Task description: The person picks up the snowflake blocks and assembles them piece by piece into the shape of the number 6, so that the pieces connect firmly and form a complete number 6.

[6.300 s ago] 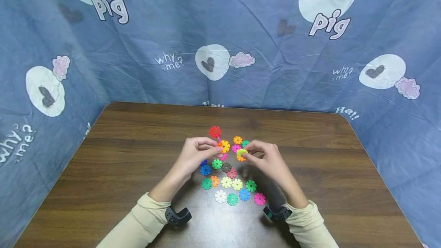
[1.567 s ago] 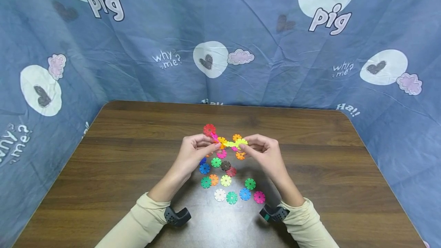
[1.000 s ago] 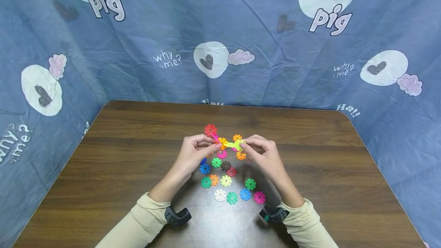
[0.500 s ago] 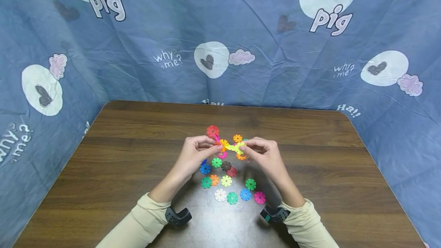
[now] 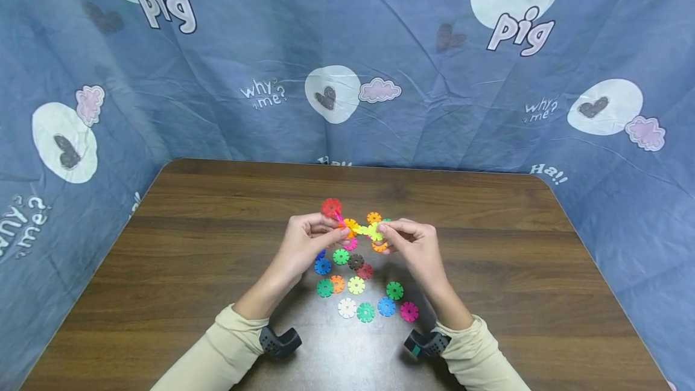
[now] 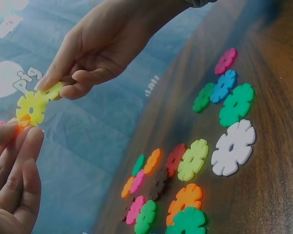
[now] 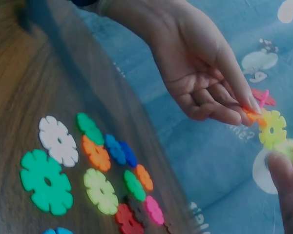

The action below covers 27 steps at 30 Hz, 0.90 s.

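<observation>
One chain of notched plastic discs (image 5: pixel 362 230), red, pink, orange and yellow, raised over the brown wood-grain worktop (image 5: pixel 217 270) between both hands. Left hand (image 5: pixel 312 237): pinching at the orange disc (image 5: pixel 352 224). Right hand (image 5: pixel 417 245): pinching the outer yellow disc (image 5: pixel 374 232). Below, loose on the worktop: similar discs, including one white disc (image 5: pixel 347 308) beside one teal-green disc (image 5: pixel 366 312), and one dark brown disc (image 5: pixel 355 261).

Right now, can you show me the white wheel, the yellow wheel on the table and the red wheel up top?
White wheel (image 6: pixel 239 145): left wrist view, flat face beside its hole.
Yellow wheel (image 7: pixel 105 197): right wrist view, flat face beside its hole.
Red wheel (image 5: pixel 331 207): head view, middle.
</observation>
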Each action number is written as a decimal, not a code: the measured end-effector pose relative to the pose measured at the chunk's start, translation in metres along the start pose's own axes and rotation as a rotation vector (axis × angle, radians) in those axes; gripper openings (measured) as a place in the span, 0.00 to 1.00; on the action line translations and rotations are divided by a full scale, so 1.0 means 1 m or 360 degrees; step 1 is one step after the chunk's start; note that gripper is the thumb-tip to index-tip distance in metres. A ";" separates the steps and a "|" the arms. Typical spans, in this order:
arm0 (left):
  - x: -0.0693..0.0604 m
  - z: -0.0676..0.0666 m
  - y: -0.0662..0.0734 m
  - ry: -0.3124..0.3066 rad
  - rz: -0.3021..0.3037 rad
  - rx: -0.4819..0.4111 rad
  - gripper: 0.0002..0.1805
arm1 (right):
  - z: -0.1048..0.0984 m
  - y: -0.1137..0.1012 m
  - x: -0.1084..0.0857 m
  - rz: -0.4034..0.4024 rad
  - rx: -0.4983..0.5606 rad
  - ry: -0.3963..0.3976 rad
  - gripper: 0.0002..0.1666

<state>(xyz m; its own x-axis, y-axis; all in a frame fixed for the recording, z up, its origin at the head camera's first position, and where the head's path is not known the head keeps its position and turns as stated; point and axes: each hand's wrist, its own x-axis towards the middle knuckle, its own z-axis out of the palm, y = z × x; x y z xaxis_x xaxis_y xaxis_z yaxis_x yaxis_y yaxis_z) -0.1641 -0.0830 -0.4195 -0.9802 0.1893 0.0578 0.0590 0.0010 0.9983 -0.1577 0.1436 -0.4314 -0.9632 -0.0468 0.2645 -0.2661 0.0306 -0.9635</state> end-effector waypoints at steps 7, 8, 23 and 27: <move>0.000 0.000 0.000 -0.0014 -0.0014 -0.0031 0.11 | 0.006 0.001 -0.003 -0.0072 0.0083 0.0070 0.08; 0.000 0.000 0.000 -0.0018 -0.0021 -0.0045 0.11 | 0.007 0.001 -0.003 -0.0073 0.0100 0.0074 0.08; 0.001 -0.004 0.002 0.0031 0.0003 0.0014 0.11 | -0.004 -0.002 0.000 -0.0019 -0.0055 -0.0205 0.08; 0.002 -0.005 0.004 0.0050 -0.0012 0.0039 0.12 | -0.013 -0.005 0.002 0.0083 -0.0103 -0.0437 0.09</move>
<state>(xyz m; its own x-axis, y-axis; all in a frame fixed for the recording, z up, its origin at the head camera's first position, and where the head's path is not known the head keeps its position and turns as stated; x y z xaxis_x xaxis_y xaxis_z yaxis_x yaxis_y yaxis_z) -0.1663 -0.0873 -0.4151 -0.9861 0.1580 0.0511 0.0560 0.0263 0.9981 -0.1591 0.1565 -0.4257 -0.9320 -0.3118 0.1850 -0.2268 0.1031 -0.9685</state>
